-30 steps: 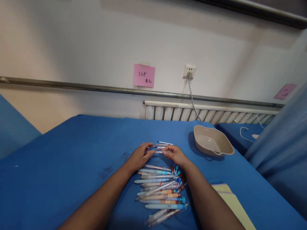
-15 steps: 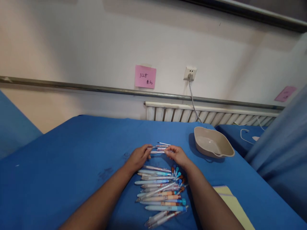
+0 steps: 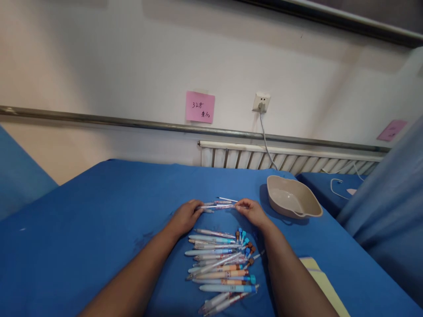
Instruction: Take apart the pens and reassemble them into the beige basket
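My left hand (image 3: 185,216) is closed, its thumb and fingertips pinching the left end of a slim white pen part (image 3: 208,206). Opposite it, the fingers of my right hand (image 3: 254,213) are closed on a patterned clear pen part (image 3: 225,206). The two parts lie in one line; I cannot tell whether they are joined. Just behind them a thin pen refill (image 3: 226,199) lies on the blue cloth. Nearer to me, between my forearms, several pens (image 3: 216,288) in pale blue, orange and clear lie in a stack of rows. Small brown and blue caps (image 3: 253,278) sit at their right ends.
A beige plastic basin (image 3: 292,198) stands on the blue-covered table (image 3: 82,229) at the right. Yellow paper (image 3: 322,281) lies beside my right forearm. Behind are a white radiator (image 3: 238,156), a plugged-in socket (image 3: 261,102) and a pink note (image 3: 200,107). A blue curtain (image 3: 390,211) hangs at right.
My hands have drawn apart, the left one going left and the right one going right. A longer stretch of the pen parts now shows between them. The pens nearby lie as before.
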`<action>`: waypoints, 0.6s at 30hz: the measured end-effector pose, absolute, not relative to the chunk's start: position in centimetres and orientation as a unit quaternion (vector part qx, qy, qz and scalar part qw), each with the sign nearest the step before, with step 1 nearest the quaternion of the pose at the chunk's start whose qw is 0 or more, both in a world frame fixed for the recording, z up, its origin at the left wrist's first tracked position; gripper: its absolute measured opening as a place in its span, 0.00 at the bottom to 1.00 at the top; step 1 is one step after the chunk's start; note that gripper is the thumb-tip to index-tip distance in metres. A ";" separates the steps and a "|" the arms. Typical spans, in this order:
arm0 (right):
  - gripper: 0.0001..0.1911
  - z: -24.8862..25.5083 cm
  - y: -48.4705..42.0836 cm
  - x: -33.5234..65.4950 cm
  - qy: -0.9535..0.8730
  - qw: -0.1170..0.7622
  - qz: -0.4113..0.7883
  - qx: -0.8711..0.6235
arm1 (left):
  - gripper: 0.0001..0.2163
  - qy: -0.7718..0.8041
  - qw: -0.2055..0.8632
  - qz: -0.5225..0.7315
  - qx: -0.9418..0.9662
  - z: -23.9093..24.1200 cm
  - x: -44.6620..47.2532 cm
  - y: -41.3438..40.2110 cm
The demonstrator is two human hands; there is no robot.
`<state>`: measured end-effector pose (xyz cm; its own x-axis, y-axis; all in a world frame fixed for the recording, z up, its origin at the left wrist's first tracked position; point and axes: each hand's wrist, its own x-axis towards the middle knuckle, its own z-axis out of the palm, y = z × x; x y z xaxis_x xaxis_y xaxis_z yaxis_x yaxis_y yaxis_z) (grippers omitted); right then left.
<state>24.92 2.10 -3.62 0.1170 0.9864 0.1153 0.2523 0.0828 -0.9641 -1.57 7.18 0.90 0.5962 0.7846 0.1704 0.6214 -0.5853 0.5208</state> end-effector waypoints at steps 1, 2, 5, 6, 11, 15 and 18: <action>0.15 -3.7 2.2 25.3 -0.543 0.494 0.365 -0.572 | 0.11 0.411 0.208 0.192 0.867 0.9 -1.6 7.2; 0.15 -3.8 2.3 25.6 -0.537 0.498 0.355 -0.581 | 0.11 0.416 0.208 0.189 0.865 0.8 -1.7 7.3; 0.17 -3.7 2.7 25.7 -0.519 0.513 0.327 -0.601 | 0.11 0.411 0.220 0.189 0.864 0.8 -1.3 6.9; 0.17 -3.7 2.7 25.4 -0.517 0.515 0.324 -0.602 | 0.11 0.403 0.226 0.193 0.866 0.7 -1.1 6.7; 0.13 -3.6 2.5 22.0 -0.551 0.492 0.332 -0.587 | 0.11 0.366 0.247 0.228 0.868 0.2 0.1 6.0; 0.11 -4.2 2.6 20.5 -0.578 0.439 0.335 -0.600 | 0.11 0.357 0.254 0.236 0.867 -0.3 0.2 6.0; 0.12 -4.5 2.8 21.5 -0.574 0.425 0.309 -0.628 | 0.12 0.378 0.230 0.224 0.868 -0.4 -0.4 6.6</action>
<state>21.53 2.78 -4.48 0.1497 0.9837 0.1000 0.4570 0.0209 -0.8892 -0.39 6.64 -0.37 0.6140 0.7597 0.2139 0.5538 -0.6078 0.5691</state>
